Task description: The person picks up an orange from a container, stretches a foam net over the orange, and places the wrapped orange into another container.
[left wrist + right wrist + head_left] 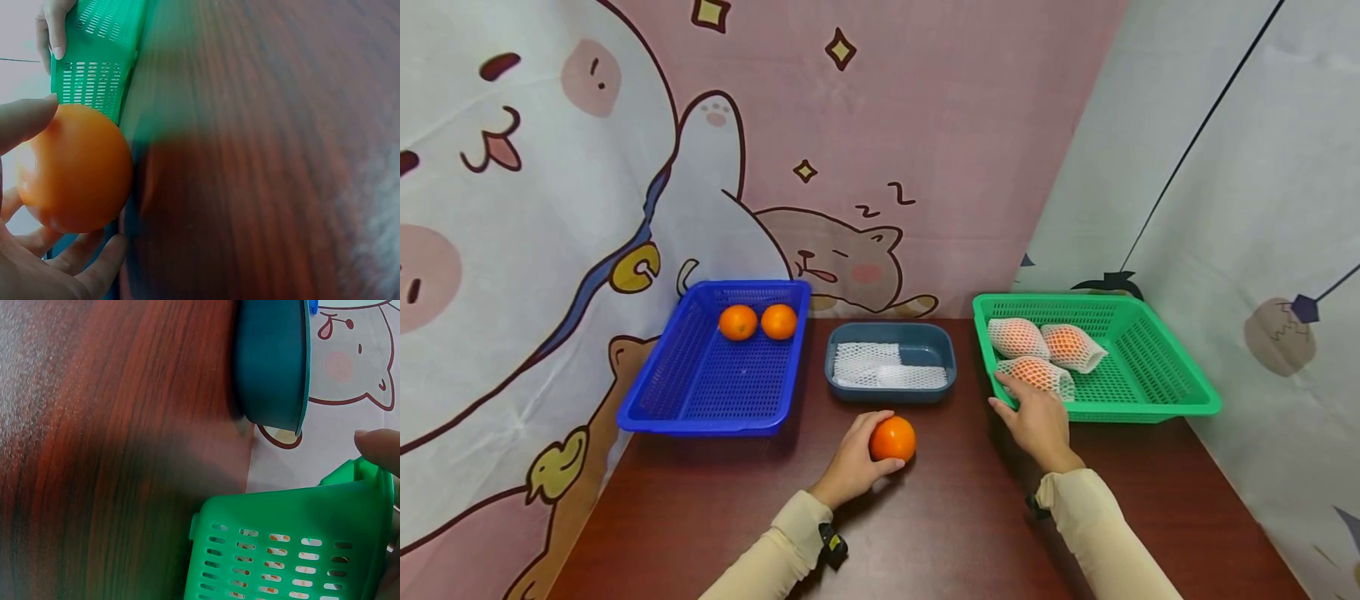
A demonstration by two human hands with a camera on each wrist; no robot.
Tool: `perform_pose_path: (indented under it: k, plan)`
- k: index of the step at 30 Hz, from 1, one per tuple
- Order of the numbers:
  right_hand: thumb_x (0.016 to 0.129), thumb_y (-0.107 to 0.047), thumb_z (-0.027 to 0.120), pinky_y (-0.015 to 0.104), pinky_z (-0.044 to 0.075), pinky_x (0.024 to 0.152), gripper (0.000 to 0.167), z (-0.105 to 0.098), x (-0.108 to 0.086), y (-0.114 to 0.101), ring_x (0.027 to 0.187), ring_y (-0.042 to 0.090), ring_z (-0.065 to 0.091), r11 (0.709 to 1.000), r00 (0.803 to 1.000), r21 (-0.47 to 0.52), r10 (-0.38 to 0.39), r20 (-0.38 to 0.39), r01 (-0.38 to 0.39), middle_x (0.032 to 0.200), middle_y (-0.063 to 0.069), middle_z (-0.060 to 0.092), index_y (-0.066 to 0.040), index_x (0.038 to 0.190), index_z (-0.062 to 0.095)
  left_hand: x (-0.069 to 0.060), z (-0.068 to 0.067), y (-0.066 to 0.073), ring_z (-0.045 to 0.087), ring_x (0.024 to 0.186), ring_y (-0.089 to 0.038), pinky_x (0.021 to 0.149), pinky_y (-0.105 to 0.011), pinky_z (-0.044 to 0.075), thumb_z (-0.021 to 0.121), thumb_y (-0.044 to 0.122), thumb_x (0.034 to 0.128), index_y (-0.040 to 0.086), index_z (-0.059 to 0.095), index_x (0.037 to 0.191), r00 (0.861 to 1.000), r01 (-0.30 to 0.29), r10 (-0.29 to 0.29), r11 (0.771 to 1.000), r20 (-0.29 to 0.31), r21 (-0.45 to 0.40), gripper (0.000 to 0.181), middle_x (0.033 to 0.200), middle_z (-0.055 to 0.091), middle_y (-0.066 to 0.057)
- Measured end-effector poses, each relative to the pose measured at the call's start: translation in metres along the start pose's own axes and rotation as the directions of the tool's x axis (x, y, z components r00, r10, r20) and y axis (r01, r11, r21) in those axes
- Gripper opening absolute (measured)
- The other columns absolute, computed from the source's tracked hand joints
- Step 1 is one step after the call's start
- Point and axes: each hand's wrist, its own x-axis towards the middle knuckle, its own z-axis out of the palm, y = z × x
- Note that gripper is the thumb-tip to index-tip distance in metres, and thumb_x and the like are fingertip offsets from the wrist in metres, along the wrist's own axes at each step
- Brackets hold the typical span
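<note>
My left hand (pixel 854 461) holds a bare orange (pixel 893 440) over the near middle of the table, with thumb and fingers around its sides. In the left wrist view the orange (pixel 78 169) is smooth and unwrapped; whether it touches the table I cannot tell. My right hand (pixel 1039 423) is at the near left corner of the green basket (pixel 1150 408), its fingers reaching over the rim beside an orange in a white foam net (pixel 1033 375). Two more netted oranges (pixel 1017 337) (pixel 1072 347) lie behind that one. The right wrist view shows the thumb (pixel 378 447) above the basket corner; the other fingers are mostly hidden.
A blue basket (pixel 700 423) at the left contains two bare oranges (pixel 738 322) (pixel 779 321). Between the baskets stands a small dark teal tub (pixel 891 395) with white foam nets (pixel 868 367) inside. A cartoon-printed cloth (pixel 955 167) hangs behind the brown table (pixel 955 517).
</note>
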Motion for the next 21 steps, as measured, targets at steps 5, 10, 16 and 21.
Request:
perform_pose_path:
  k: [5, 10, 16, 21]
  plan:
    - [0.077, -0.027, 0.082, 0.034, 0.032, 0.044, 0.051, 0.0013, 0.0, 0.0004, 0.043, 0.013, 0.034, 1.0, 1.0, 0.0, 0.001, -0.012, -0.001, 0.094, 0.013, 0.072, -0.016, 0.125, 0.068, 0.0013, -0.0007, -0.0022, 0.051, 0.117, -0.023, 0.098, -0.047, 0.041, 0.085, 0.021, 0.0733, 0.013, 0.051, 0.137, 1.0, 0.006, -0.006, 1.0, -0.007, 0.003, 0.073, 0.132, 0.049, -0.005]
    - [0.077, -0.026, 0.083, 0.032, 0.03, 0.043, 0.051, 0.0004, -0.0002, -0.0004, 0.043, 0.013, 0.033, 1.0, 1.0, 0.001, 0.002, -0.015, -0.002, 0.087, 0.013, 0.071, -0.016, 0.125, 0.068, 0.0033, -0.0024, -0.0053, 0.05, 0.119, -0.023, 0.099, -0.047, 0.04, 0.086, 0.024, 0.0732, 0.015, 0.05, 0.138, 1.0, 0.009, -0.009, 1.0, -0.01, 0.007, 0.074, 0.135, 0.047, -0.005]
    - [0.077, -0.027, 0.082, 0.033, 0.031, 0.043, 0.051, -0.0012, 0.0001, -0.0019, 0.043, 0.014, 0.035, 1.0, 1.0, 0.002, 0.014, -0.008, -0.014, 0.08, 0.012, 0.069, -0.016, 0.125, 0.068, 0.0048, -0.0052, -0.005, 0.05, 0.119, -0.023, 0.098, -0.048, 0.041, 0.085, 0.026, 0.0745, 0.016, 0.05, 0.138, 1.0, 0.023, -0.023, 1.0, -0.002, 0.008, 0.074, 0.136, 0.047, -0.005]
    - [0.076, -0.027, 0.083, 0.033, 0.033, 0.044, 0.052, -0.0018, 0.0001, -0.0018, 0.045, 0.016, 0.039, 1.0, 1.0, 0.002, 0.016, -0.004, -0.016, 0.087, 0.012, 0.071, -0.016, 0.125, 0.068, 0.0047, -0.0054, -0.0041, 0.048, 0.121, -0.024, 0.099, -0.049, 0.04, 0.086, 0.025, 0.0735, 0.015, 0.05, 0.138, 1.0, 0.016, -0.016, 1.0, -0.006, 0.005, 0.075, 0.136, 0.047, -0.004]
